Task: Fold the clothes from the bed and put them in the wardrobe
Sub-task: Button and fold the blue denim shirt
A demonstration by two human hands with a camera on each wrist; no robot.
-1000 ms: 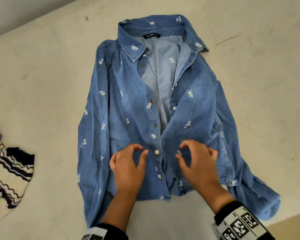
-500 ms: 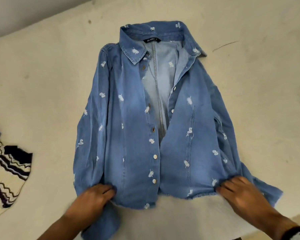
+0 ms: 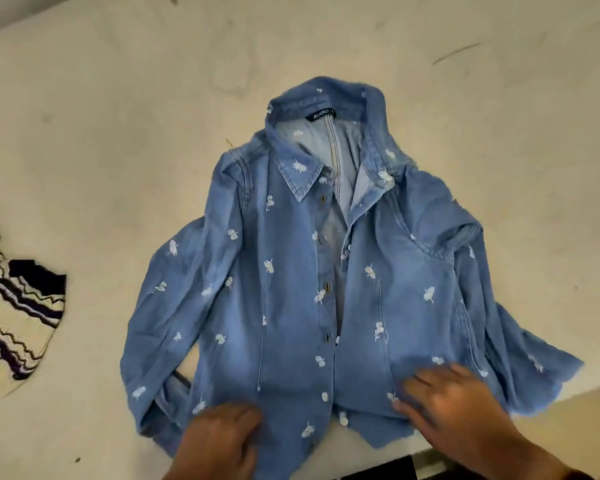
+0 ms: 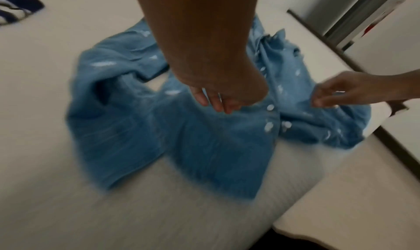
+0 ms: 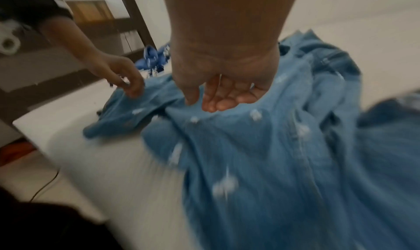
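Change: denim shirt (image 3: 329, 289) is lying further along the bed (image 3: 118, 133), collar crumpled
Left hand (image 3: 219, 441): fingers relaxed, hovering over hem
Right hand (image 3: 454, 407): fingers loose, touching hem

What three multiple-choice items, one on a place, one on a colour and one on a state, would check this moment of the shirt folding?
1. Where does the patterned garment lie?
A. left of the shirt
B. on the collar
C. under the right hand

2. What colour is the shirt?
A. red
B. blue with white marks
C. plain black

3. How does the shirt lie on the bed?
A. folded in a square
B. rolled up
C. spread out, front up

Answers:
1 A, it lies at the left edge of the head view.
2 B, it is blue denim with white marks.
3 C, collar and buttons show, with the left hand and right hand at the hem.
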